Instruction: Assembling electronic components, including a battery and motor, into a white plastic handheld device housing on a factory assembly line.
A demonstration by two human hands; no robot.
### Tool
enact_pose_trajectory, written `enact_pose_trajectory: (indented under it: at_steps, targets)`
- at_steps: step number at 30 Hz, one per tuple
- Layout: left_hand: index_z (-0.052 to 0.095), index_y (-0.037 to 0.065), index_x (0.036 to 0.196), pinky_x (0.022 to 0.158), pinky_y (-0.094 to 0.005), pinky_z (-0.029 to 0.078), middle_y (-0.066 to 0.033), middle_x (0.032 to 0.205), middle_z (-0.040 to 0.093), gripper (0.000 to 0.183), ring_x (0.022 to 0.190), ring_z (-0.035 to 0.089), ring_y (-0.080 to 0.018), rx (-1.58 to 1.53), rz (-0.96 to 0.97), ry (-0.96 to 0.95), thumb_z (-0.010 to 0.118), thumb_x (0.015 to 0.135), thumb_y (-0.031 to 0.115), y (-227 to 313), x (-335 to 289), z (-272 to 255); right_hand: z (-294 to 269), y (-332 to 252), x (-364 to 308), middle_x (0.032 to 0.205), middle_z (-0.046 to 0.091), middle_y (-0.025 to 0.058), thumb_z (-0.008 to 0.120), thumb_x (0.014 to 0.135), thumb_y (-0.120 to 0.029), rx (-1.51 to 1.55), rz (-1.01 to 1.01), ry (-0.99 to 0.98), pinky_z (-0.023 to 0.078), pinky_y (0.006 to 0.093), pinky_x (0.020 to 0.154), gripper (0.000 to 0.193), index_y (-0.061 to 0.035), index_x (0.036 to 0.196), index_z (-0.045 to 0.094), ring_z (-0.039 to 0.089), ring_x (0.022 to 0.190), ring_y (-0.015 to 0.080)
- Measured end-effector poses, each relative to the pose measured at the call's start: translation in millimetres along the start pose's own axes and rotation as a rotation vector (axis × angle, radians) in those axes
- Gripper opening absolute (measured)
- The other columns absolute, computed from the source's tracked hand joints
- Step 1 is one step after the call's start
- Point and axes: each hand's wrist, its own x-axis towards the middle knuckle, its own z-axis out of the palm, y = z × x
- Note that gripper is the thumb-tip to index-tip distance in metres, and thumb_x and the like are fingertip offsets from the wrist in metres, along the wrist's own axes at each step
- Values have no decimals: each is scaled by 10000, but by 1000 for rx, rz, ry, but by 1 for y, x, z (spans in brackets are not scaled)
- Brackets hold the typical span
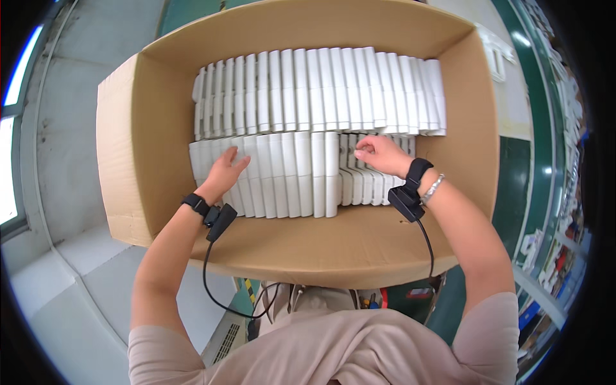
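Observation:
White flat plastic parts stand on edge, packed side by side in a large cardboard box (346, 247). They form a far row (289, 90) and a near row (282, 173). Over the left part of the near row is my left hand (226, 172), fingers apart and nothing held; whether it touches the parts I cannot tell. My right hand (385, 156) is above the near row's right part, its fingers curled in with no part showing in them. Beneath it, lower-lying white parts (362, 186) with bent edges show, partly hidden by that hand.
The box's tall walls surround both rows, and its left flap (119, 154) folds outward. Black wrist straps with small devices (405, 200) sit on both wrists, trailing cables over the near box edge. Green flooring (513, 186) and cluttered shelving (571, 212) lie to the right.

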Motion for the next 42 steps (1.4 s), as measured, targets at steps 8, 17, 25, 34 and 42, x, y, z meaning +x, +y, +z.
enact_pose_trajectory:
  at_steps: [8,17,25,34,42]
  targets:
    - [322,-101,1327,998,-367,349,-243,1347,407,692,1243,408,-310,-112,-309,152,597,855,324,0,6,28,80,44,53,1092,578,192,655,838,-392,215,203,43,456,336,876,748,77,1318,324,572,1009,234]
    - [356,-53,1309,991,-371,383,-221,1287,460,652,1196,458,-317,-110,-26,137,644,830,284,-30,6,41,99,47,49,1232,513,110,670,849,-256,577,204,83,372,321,989,638,2,1328,337,479,1138,180]
    - [405,-13,1281,991,-353,373,-140,1258,505,578,1154,475,-225,-619,-294,-78,668,847,263,-26,31,35,103,52,53,1294,469,82,663,856,-250,810,200,45,316,334,1038,626,-37,1344,333,426,1201,173]
    - [458,-17,1244,964,-398,387,-139,1232,530,581,1133,487,-231,-721,-285,-204,692,824,308,-29,38,33,101,45,57,1225,533,89,676,827,-222,845,173,-2,391,348,980,557,-28,1284,425,493,1135,185]
    - [454,-37,1248,992,-364,362,-148,1243,524,541,1161,474,-213,-729,-340,-258,656,856,276,-20,19,13,101,29,41,1194,536,96,693,804,-268,828,181,10,427,361,943,616,-17,1290,409,509,1111,192]
